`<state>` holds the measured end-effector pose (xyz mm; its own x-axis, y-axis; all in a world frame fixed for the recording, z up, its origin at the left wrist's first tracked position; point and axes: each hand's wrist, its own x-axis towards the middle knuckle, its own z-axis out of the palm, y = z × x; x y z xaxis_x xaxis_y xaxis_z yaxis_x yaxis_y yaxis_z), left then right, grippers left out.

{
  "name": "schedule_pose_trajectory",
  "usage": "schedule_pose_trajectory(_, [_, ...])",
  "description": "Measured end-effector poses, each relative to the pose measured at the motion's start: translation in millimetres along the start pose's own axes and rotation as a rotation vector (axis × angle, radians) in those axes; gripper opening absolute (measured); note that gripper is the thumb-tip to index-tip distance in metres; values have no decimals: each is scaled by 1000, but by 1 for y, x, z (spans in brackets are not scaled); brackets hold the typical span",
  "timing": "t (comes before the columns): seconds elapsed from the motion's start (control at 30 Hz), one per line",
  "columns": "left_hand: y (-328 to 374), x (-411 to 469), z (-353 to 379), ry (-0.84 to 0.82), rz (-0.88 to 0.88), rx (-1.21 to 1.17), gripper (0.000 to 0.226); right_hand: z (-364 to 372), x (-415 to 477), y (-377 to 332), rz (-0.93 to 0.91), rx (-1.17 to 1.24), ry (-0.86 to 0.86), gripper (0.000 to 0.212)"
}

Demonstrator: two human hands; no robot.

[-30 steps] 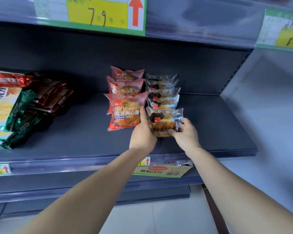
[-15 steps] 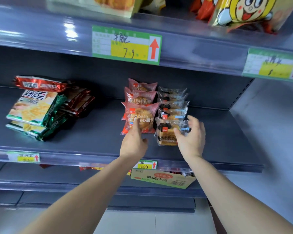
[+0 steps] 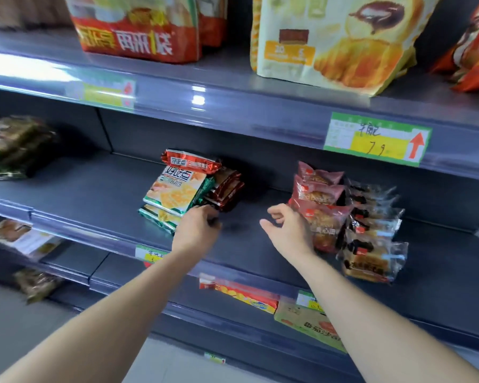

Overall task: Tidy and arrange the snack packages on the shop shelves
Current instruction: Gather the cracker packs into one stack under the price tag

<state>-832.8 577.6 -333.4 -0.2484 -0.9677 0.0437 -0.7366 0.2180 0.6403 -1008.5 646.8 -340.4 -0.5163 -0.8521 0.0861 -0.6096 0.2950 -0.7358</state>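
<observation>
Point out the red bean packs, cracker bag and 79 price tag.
red bean packs (image 3: pixel 329 215): head view, front pack.
cracker bag (image 3: pixel 174 192): head view, printed front.
79 price tag (image 3: pixel 378 146): head view, yellow panel.

Left hand (image 3: pixel 197 230) meets the green cracker packs (image 3: pixel 174 194); grip unclear through blur. Right hand (image 3: pixel 288 230) hovers, fingers loose, beside red bean packs (image 3: pixel 329 217).

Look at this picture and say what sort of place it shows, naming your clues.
Most likely a small grocery shop: tiered grey shelves, a handwritten price tag with a red arrow on a shelf edge, and rows of packaged snacks such as red bean buns and biscuit packs.
</observation>
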Motion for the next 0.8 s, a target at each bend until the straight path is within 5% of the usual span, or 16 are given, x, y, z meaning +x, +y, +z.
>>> schedule_pose_trajectory(0.3, [-81,92,-56,136,-34,39,41,92,64,-80,113,119,-79,48])
schedule_pose_trajectory(0.47, [-105,134,-57,-118,-142,117,81,124,98,-95,388,293,-148,84])
schedule_pose_trajectory(0.6, [-123,153,-49,-314,-125,-137,94,139,105,-93,474,392,-269,86])
schedule_pose_trajectory(0.8, [-142,167,-67,-348,-222,-468,80,156,106,-112,463,292,-299,97])
